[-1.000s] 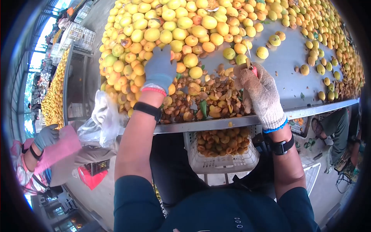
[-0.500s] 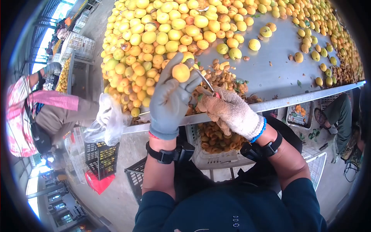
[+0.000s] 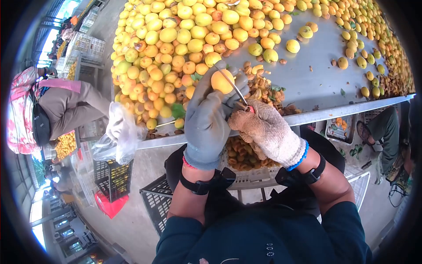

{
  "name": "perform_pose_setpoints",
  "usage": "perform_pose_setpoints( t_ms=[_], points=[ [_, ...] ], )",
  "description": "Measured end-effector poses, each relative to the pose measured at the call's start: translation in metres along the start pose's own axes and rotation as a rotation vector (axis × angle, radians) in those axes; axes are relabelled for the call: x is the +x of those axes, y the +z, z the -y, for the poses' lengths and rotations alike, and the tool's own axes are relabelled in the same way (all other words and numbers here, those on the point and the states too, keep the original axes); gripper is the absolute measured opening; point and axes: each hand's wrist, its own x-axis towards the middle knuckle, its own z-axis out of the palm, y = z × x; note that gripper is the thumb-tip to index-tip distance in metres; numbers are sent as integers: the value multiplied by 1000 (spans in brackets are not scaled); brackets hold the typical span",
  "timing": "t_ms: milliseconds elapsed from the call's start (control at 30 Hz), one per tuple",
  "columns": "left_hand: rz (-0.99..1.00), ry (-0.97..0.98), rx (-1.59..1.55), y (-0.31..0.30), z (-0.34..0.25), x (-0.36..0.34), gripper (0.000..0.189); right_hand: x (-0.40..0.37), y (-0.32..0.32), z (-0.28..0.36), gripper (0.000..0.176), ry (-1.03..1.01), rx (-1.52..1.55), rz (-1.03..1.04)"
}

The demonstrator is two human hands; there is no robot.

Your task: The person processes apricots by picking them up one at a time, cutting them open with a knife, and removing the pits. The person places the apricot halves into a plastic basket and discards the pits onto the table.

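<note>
My left hand (image 3: 205, 121), in a grey glove, has its fingers round a yellow-orange fruit (image 3: 223, 81). In a white knit glove with browned fingers, my right hand (image 3: 268, 127) grips a knife (image 3: 234, 86) with a thin metal blade and a red part at the handle. The blade lies across the face of the fruit. Both hands are close together above the metal table's front edge (image 3: 338, 109). Beyond them is a pile of whole yellow fruit (image 3: 154, 57), and cut pieces (image 3: 263, 90) lie just behind my hands.
Below the table edge, a crate (image 3: 246, 176) holds cut fruit. A plastic bag (image 3: 119, 134) hangs at the left corner, above a black crate (image 3: 113, 178). One person (image 3: 66, 105) is at the left; another person's leg (image 3: 389, 134) shows at the right.
My left hand has moved right, and its fingers have closed round the fruit. The knife blade now crosses the fruit. The person at the left has shifted, with the arm drawn back.
</note>
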Motion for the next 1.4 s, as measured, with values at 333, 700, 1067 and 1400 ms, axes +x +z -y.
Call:
perform_pose_setpoints(
  t_ms=[333, 700, 1067, 1400],
  points=[
    [17, 153, 281, 3, 8, 0, 40, 6, 6, -13, 23, -125, -118, -89],
    [88, -46, 205, -15, 8, 4, 38, 7, 0, 4, 29, 134, -64, 23],
    [-164, -150, 110, -17, 10, 3, 41, 19, -1, -18, 24, -33, -242, -8],
    [-53, -124, -6, -31, 1, 1, 36, 21, -9, -12, 25, 252, 140, 80]
  ],
)
